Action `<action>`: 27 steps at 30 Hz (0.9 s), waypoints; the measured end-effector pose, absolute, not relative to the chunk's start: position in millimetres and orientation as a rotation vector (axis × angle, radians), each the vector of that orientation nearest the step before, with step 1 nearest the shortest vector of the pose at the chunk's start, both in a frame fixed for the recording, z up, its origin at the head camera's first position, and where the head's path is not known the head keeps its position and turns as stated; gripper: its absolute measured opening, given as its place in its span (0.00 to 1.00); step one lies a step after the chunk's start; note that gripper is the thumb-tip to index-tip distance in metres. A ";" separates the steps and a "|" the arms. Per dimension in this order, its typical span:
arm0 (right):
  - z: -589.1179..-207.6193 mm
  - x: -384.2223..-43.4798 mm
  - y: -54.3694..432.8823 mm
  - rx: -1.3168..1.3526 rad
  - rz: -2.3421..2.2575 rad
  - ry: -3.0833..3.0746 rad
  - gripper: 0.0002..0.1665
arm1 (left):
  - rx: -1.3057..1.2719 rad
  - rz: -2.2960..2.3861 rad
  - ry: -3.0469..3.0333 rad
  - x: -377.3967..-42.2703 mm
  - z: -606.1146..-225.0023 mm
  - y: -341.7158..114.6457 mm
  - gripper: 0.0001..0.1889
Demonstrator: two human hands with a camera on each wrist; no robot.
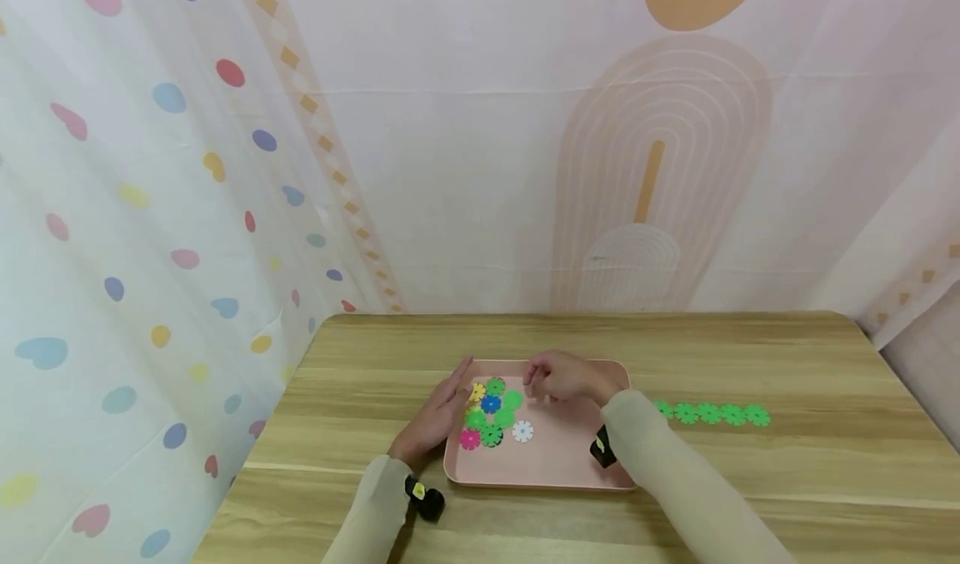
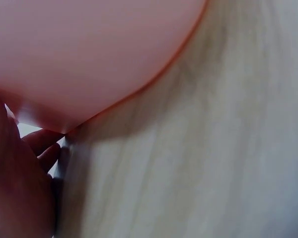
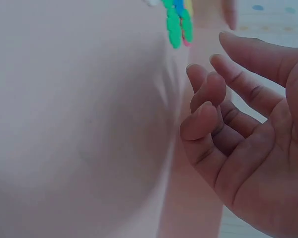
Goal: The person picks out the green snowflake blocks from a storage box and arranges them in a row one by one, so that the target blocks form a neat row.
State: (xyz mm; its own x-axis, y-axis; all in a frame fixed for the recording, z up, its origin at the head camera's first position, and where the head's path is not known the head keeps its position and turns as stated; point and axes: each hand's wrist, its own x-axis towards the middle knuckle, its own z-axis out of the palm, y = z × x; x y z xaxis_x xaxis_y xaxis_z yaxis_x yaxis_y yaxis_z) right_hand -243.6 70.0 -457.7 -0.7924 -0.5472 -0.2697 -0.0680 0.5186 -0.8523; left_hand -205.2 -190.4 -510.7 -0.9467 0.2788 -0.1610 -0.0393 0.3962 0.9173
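A shallow pink tray holds several flat, notched snowflake discs in its left half. Among them are a green disc, a blue disc, a yellow disc, a magenta disc and, a bit apart, a white disc. My left hand rests along the tray's left rim, its fingers fairly straight. Over the back middle of the tray is my right hand. In the right wrist view its fingers are loosely bent, with nothing between them and the thumb.
A straight row of green discs lies on the wooden table right of the tray; my right forearm partly covers its near end. A patterned curtain hangs behind the table and along its left side.
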 end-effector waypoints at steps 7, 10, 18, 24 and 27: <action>-468.4 -242.7 57.2 -0.510 -1.140 2.314 0.09 | 0.216 1.556 2.368 -205.1 -511.0 -190.3 0.30; -471.9 -243.1 53.0 -0.520 -1.137 2.331 0.10 | 0.222 1.538 2.375 -206.1 -511.3 -191.0 0.30; -485.3 -246.4 47.6 -0.565 -1.132 2.370 0.09 | 0.229 1.530 2.378 -206.5 -511.7 -191.4 0.30; -487.8 -244.5 47.3 -0.552 -1.174 2.379 0.08 | 0.236 1.521 2.405 -207.3 -513.2 -191.1 0.30; -489.0 -243.0 46.5 -0.542 -1.203 2.372 0.07 | 0.237 1.512 2.416 -207.5 -513.3 -190.5 0.30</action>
State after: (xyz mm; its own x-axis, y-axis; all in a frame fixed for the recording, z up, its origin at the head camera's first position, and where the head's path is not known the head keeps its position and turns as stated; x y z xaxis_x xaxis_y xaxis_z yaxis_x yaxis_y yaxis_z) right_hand -243.0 46.5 -489.0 -0.8341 -0.5168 -0.1927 -0.1499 0.5486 -0.8226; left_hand -207.5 -190.5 -513.3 -0.9472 0.2839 -0.1489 -0.0099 0.4385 0.8987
